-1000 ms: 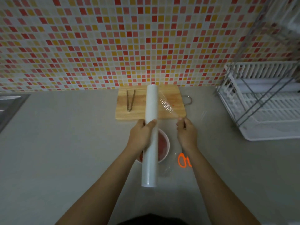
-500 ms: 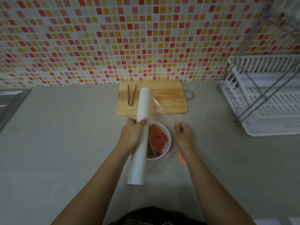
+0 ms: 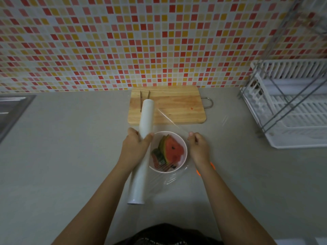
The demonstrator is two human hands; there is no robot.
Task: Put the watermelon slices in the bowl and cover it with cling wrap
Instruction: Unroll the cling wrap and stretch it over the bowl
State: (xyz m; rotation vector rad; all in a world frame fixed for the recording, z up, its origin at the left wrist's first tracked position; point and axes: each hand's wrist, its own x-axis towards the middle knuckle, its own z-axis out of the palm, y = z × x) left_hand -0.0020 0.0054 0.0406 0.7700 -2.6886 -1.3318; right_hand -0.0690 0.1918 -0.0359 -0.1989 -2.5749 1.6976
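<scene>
A pale pink bowl [image 3: 184,157] stands on the grey counter and holds several watermelon slices [image 3: 170,150]. My left hand [image 3: 135,149] grips a long white cling wrap roll [image 3: 144,138] just left of the bowl, the roll pointing away from me. My right hand [image 3: 198,147] pinches the free edge of the clear film [image 3: 174,122] at the bowl's right side. The film stretches from the roll across above the bowl, and some crinkled film [image 3: 172,179] lies on the counter in front of the bowl.
A wooden cutting board [image 3: 177,106] with metal tongs [image 3: 141,99] lies behind the bowl by the tiled wall. A white dish rack [image 3: 290,110] stands at the right. A sink edge [image 3: 10,110] is at the far left. Orange scissor handles [image 3: 212,167] peek out under my right wrist.
My left hand has carried the roll leftwards off the bowl, drawing out more film. The watermelon slices, hidden by the roll before, now show between my hands.
</scene>
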